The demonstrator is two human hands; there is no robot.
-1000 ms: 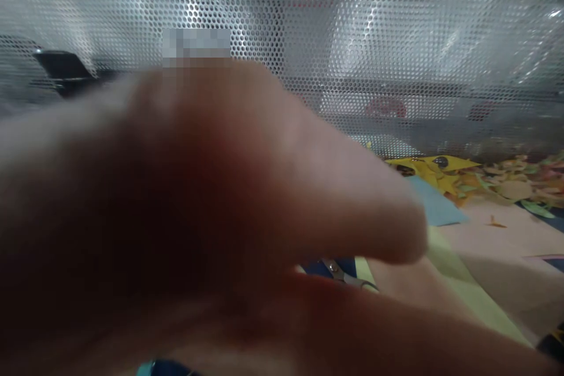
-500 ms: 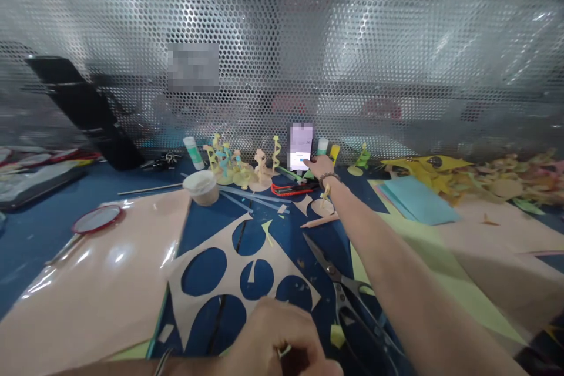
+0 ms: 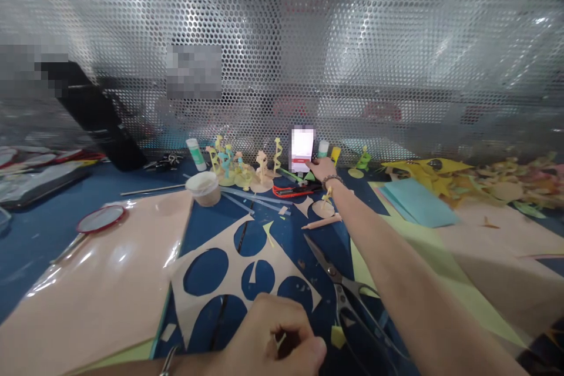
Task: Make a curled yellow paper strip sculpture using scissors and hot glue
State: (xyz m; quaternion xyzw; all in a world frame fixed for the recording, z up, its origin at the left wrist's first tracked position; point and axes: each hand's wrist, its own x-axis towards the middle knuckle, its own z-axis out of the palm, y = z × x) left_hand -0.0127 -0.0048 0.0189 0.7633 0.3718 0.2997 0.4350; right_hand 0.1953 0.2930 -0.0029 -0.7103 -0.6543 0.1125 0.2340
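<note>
My right hand [image 3: 322, 168] reaches to the back of the table, with a finger stretched out at the lower edge of a lit phone [image 3: 302, 147] propped against the mesh. Its other fingers are partly hidden. My left hand [image 3: 277, 335] is curled at the bottom, and whatever its fingers pinch is too hidden to name. Behind it lies a pale paper sheet [image 3: 234, 249] with round holes cut out. Large scissors [image 3: 333, 274] lie between my left hand and right forearm. A small paper piece on a round base [image 3: 324, 207] stands near my right wrist.
A perforated metal screen [image 3: 247, 29] closes off the back. Several paper spirals [image 3: 225, 161] stand beside a white tub [image 3: 203, 189] and a glue stick [image 3: 196, 154]. Plastic-wrapped pink paper [image 3: 118, 270] covers the left; blue sheets [image 3: 418, 202] and yellow paper scraps [image 3: 423, 167] are right.
The phone screen has changed from a lilac page with a small blue button to a bright white one with a red bar. My hands stay nearly in place; the view shifts slightly.
</note>
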